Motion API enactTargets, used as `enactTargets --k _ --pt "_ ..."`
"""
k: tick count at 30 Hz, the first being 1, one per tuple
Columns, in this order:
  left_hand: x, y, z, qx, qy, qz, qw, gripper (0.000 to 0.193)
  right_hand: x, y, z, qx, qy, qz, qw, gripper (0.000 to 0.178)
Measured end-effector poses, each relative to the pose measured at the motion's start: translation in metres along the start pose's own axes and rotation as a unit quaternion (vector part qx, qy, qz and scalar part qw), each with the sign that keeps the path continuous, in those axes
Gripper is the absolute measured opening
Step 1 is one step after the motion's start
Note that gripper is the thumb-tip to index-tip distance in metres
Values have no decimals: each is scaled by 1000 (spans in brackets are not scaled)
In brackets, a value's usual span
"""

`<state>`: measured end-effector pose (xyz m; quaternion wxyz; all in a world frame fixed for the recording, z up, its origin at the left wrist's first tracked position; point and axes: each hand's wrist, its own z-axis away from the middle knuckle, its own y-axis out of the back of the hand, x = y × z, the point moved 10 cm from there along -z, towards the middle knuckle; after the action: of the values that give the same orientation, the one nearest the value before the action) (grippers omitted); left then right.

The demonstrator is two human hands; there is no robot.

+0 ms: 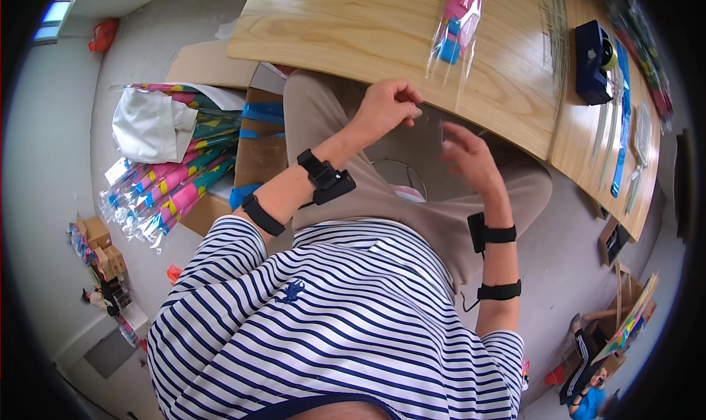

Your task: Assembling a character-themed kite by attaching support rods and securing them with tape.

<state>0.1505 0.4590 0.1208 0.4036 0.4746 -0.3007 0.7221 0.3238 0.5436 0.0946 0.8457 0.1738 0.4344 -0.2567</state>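
Striped shirt (346,324), navy emblem (292,291), left hand (385,111), right hand (472,159), both near table (507,74)

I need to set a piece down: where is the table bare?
The wooden table is bare left of the sleeved pink piece, and between it and the thin sticks. Right of those it's crowded: tape dispenser, blue strip.

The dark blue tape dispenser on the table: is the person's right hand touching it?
Apart. In the head view, a broad stretch of wooden tabletop separates the right hand from the tape dispenser.
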Motion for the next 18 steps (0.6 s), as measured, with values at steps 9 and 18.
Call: enactTargets --k 9,18 --pt "60 22 -2 98 -229 -263 932 13 -14 27 -7 115 29 325 938 15" --pt "77 10 -4 90 -308 -307 896 15 1 28 -28 47 156 240 957 13"
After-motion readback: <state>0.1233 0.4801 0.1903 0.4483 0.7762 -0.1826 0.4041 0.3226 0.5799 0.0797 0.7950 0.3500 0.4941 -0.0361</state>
